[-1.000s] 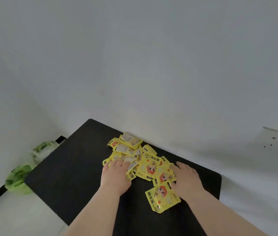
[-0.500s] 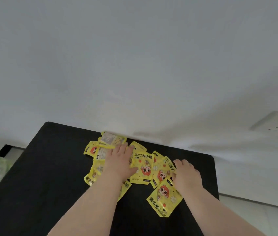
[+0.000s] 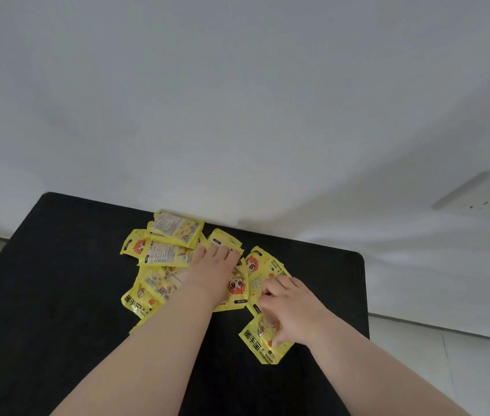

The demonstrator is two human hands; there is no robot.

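Table: a black top [image 3: 57, 280] with rounded far corners. Its far edge runs along the wall.
Wall: plain white [image 3: 237, 100], filling the upper part of the view.
Socket: one white plate [image 3: 483, 195] on the wall at the far right, well apart from the table.
Floor: pale tiles [image 3: 447, 355] show past the table's right edge.
Pile: yellow packets [image 3: 140, 306] lie spread and overlapping on the far middle of the table, the farthest close against the wall.
Packet count: roughly a dozen. The overlaps and the arms hide the exact number.
Backs up: at least two at the far left of the pile show pale printed backs.
Faces up: several show a red-haired cartoon face, from the left edge across to the right.
Hands: two, both bare, with the forearms coming in from the near edge.
Left hand: it lies flat [image 3: 210, 271] on the middle of the pile, fingers straight and together, pressing the packets and grasping none.
Right hand: it rests [image 3: 294, 313] on the right side of the pile with fingers bent, tips on the packets. Whether they pinch one cannot be told.
Nearest packet: one [image 3: 255, 345] lies apart from the rest at the near right, face up, partly under the right hand's thumb side.
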